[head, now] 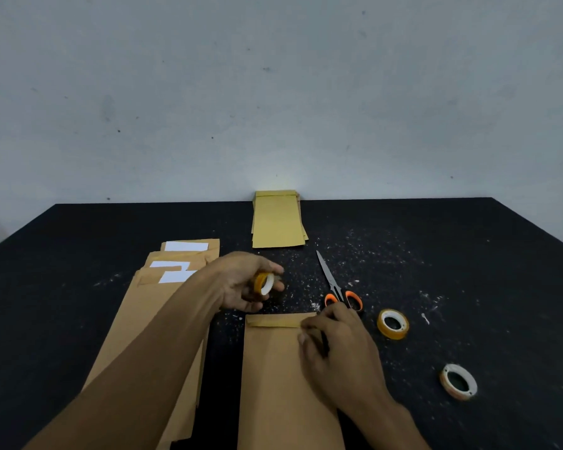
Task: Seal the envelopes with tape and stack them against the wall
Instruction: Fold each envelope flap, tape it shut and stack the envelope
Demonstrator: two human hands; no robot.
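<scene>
A brown envelope (273, 378) lies lengthwise in front of me, its flap folded down at the far end. My right hand (335, 349) rests on the flap's right corner with the fingertips pressing there. My left hand (244, 284) hovers just beyond the flap and grips a small roll of clear tape (264, 283). Left of it sits a pile of unsealed brown envelopes (156, 319) with white paper showing at their open ends. A stack of envelopes (277, 219) leans at the wall, at the table's far edge.
Orange-handled scissors (335, 284) lie just beyond my right hand. A second tape roll (393, 323) sits to its right, and a third, paler roll (458, 381) lies nearer the front right. The black table (468, 254) is speckled with white flecks.
</scene>
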